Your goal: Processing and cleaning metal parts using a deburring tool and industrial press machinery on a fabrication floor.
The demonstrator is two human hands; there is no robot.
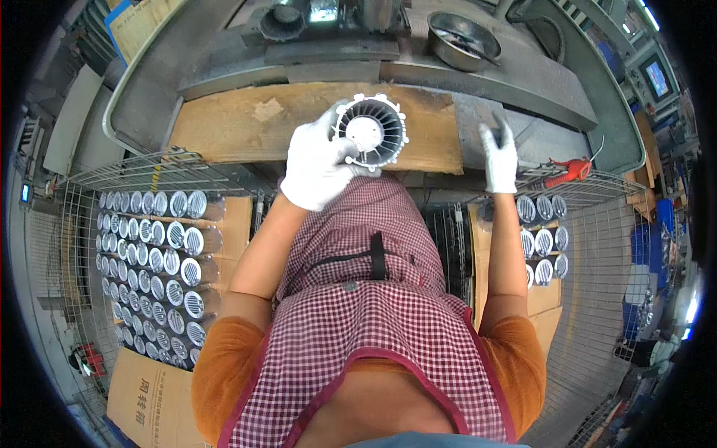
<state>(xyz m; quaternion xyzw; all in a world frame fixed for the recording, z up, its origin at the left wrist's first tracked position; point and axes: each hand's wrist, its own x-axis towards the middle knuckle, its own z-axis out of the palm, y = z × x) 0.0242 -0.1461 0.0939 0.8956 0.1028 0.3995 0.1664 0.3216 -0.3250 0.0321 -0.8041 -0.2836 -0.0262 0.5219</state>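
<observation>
My left hand [320, 164], in a white glove, grips a round silver-white metal housing [366, 133] from its left side. The housing has thin fins set around a pale central disc and small lugs along its rim. It is held up over the front edge of a wooden board [239, 123], its finned end facing me. Apart from it on the right, my right hand [500, 158], gloved in white too, is raised over the grey bench with thumb and fingers spread. Nothing shows in it; its fingertips are slightly blurred.
A red-handled air gun [571, 171] rests at the wire basket's edge on the right. Behind the board are a dark machine fixture [282, 24] and a metal bowl [454, 54]. Wire baskets at both sides hold rows of similar parts [170, 261] and cardboard [160, 399].
</observation>
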